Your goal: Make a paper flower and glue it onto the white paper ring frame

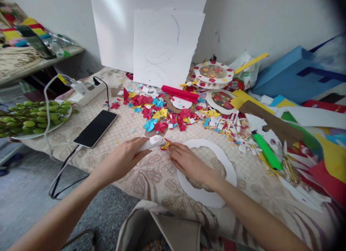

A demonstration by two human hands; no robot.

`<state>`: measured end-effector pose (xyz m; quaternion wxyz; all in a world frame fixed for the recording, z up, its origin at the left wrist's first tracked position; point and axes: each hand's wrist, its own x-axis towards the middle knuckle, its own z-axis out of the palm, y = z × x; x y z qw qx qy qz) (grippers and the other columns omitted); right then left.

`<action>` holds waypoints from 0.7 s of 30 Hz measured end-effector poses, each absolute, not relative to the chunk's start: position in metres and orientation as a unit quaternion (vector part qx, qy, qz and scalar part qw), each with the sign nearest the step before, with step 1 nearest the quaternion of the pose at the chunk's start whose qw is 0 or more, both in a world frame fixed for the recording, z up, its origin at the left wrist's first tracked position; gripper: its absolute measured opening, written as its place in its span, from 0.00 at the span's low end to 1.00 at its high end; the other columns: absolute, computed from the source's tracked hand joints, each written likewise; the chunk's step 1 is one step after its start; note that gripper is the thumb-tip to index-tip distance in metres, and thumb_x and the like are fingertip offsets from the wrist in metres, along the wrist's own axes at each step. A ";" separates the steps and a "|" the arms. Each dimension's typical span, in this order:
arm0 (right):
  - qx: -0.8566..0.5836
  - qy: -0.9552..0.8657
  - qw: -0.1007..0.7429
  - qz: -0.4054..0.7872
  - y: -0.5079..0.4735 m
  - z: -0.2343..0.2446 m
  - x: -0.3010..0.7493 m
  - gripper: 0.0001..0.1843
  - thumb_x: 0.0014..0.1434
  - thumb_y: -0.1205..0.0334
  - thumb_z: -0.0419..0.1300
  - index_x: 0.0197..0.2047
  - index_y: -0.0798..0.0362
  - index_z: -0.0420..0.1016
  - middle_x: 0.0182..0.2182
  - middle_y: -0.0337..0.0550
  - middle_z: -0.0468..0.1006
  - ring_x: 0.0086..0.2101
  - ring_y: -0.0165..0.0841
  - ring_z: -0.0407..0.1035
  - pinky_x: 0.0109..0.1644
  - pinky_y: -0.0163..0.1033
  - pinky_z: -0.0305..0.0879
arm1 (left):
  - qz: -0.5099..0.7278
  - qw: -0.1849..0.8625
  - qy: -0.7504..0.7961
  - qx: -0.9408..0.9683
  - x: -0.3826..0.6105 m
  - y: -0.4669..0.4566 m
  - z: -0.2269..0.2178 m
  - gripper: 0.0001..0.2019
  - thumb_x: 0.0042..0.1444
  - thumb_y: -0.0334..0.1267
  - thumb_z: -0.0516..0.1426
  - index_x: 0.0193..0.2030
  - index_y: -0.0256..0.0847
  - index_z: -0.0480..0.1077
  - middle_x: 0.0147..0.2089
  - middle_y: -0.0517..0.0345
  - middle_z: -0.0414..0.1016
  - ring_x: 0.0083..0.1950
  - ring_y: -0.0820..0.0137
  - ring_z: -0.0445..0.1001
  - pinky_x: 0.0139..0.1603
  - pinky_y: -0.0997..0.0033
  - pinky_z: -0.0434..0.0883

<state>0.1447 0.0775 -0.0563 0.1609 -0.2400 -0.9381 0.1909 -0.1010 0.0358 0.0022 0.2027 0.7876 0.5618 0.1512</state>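
My left hand [131,151] is closed around a white handheld tool with a rounded head [156,140], whose exact kind I cannot make out. The tool's tip meets a small yellow and red paper piece [165,146]. That piece sits at the fingertips of my right hand [189,162], which pinch it just above the tablecloth. Beneath my right hand and wrist lies a white paper ring [229,168] with a wavy inner edge. Just beyond both hands is a loose heap of red, blue, yellow and white paper flowers [160,114].
A phone [96,128] on a cable and a plate of green grapes [38,117] are at left, near a power strip [88,92]. Decorated round paper pieces [213,72] stand behind. At right lie a green cutter [267,150], scissors [289,166] and paper scraps. An open bag [175,229] is below.
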 end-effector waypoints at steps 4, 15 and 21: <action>-0.239 -0.942 0.145 0.184 0.077 -0.054 0.144 0.11 0.62 0.71 0.51 0.47 0.55 0.68 0.50 0.52 0.72 0.59 0.40 0.57 0.62 0.53 0.58 | 0.141 0.198 0.571 0.784 -0.101 0.034 0.004 0.12 0.62 0.45 0.49 0.44 0.40 0.67 0.39 0.52 0.74 0.38 0.65 0.73 0.38 0.67 0.66; -0.243 -0.943 0.140 0.182 0.077 -0.053 0.144 0.10 0.61 0.72 0.52 0.45 0.55 0.68 0.49 0.52 0.73 0.59 0.40 0.58 0.61 0.52 0.60 | 0.140 0.193 0.569 0.787 -0.097 0.035 0.004 0.13 0.62 0.44 0.49 0.45 0.40 0.68 0.39 0.50 0.75 0.38 0.64 0.73 0.38 0.66 0.67; -0.241 -0.944 0.141 0.173 0.077 -0.054 0.144 0.11 0.62 0.72 0.51 0.46 0.55 0.68 0.50 0.52 0.72 0.58 0.40 0.59 0.61 0.51 0.59 | 0.138 0.182 0.585 0.778 -0.100 0.032 0.005 0.14 0.61 0.45 0.50 0.47 0.40 0.69 0.43 0.49 0.75 0.42 0.61 0.74 0.43 0.64 0.68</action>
